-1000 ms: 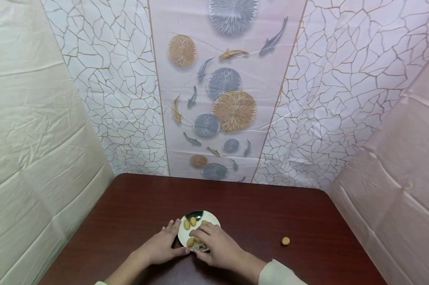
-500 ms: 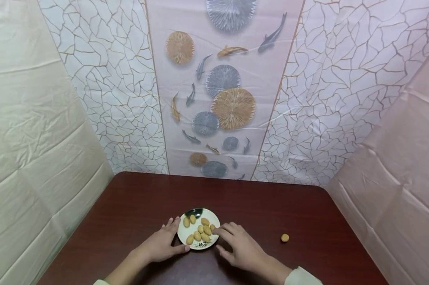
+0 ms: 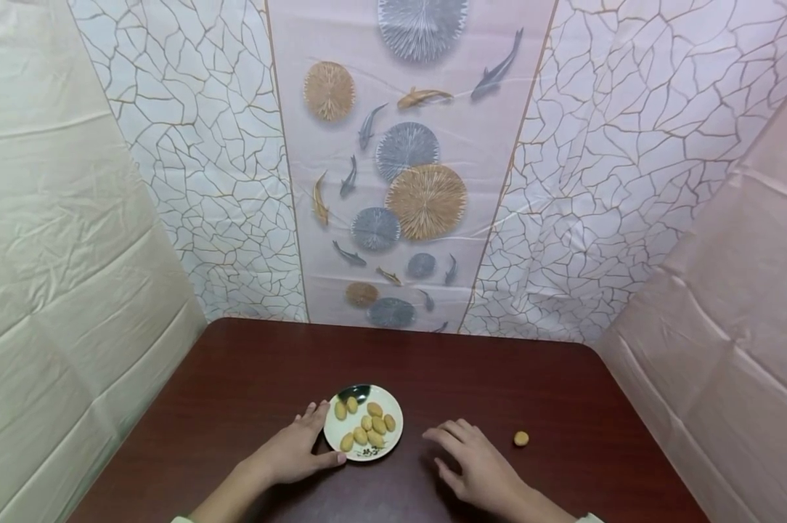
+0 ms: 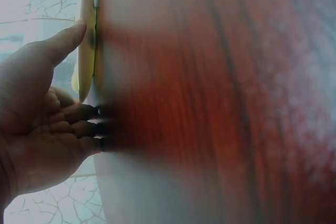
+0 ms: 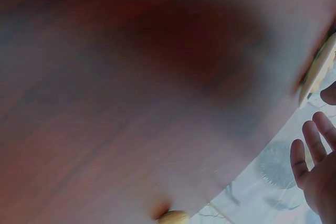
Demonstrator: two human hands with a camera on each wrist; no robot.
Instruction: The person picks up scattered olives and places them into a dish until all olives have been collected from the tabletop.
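A small white plate [image 3: 393, 437] with a dark green patch at its far edge sits on the table. Several small oval yellow-tan pieces, like coated nuts [image 3: 376, 439], lie on it. My left hand [image 3: 294, 449] rests at the plate's left side, thumb at the near rim and fingers extended along the left edge. In the left wrist view the thumb [image 4: 68, 43] touches the rim and the other fingertips reach down to the table. To the plate's right, apart from it, my right hand [image 3: 475, 465] hovers with loosely bent fingers, nothing between them.
One more yellow-tan piece [image 3: 520, 439] lies alone on the dark red-brown table [image 3: 269, 363], right of my right hand. Patterned cloth [image 3: 380, 181] hangs behind the table's far edge, and plain cloth [image 3: 707, 305] walls both sides.
My right hand has left the pieces on the plate and moved right across the table, uncovering them. The left hand stays at the plate's rim.
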